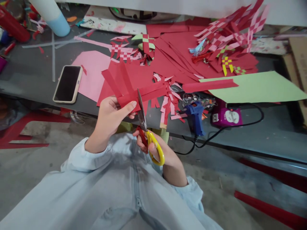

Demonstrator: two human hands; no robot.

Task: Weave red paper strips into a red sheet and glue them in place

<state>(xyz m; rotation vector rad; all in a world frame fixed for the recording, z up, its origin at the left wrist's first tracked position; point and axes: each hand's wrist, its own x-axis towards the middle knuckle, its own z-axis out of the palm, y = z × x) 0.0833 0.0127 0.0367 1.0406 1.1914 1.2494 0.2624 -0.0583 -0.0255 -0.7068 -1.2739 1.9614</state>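
My left hand [112, 116] pinches a piece of red paper [128, 99] with long strips fanning away from it, thumb on top. In my right hand [152, 142] is a pair of scissors [142, 118] with one yellow and one red handle loop. The scissor blades point away from me and lie against the paper just right of my left thumb. Whether the blades are fully closed I cannot tell. Beyond my hands, loose red and pink strips [169, 95] lie in a pile at the table's near edge.
A phone [67, 84] lies at the left on the dark table [26, 80]. On the right are a blue glue gun [195, 113], a purple box with a cord [226, 117] and green paper [259, 86]. Red sheets [177, 48] and woven strips [227, 35] cover the back.
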